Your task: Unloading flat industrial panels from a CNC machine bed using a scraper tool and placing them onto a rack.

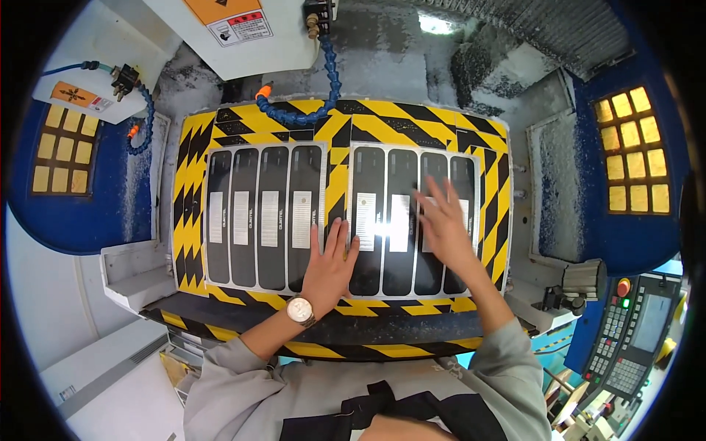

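Two sets of long dark panels lie side by side on a machine bed edged with black-and-yellow striped tape (pixel 338 184). The left set (pixel 246 173) and the right set (pixel 385 275) each hold several narrow rounded strips with a pale rectangle in the middle. My left hand (pixel 331 263), with a watch (pixel 300 309) at its wrist, lies with fingers extended across the striped gap and the neighbouring panel edges. Over the right set is my right hand (pixel 446 229), its fingers spread and slightly blurred, covering parts of the panels; whether it touches them I cannot tell. Neither hand grips anything.
Behind the bed hang blue segmented coolant hoses with orange nozzles (pixel 263 92) from a white machine head (pixel 243 55). Blue doors with yellow-lit windows (pixel 634 151) flank both sides. A control panel (pixel 634 334) with a red button stands at the lower right.
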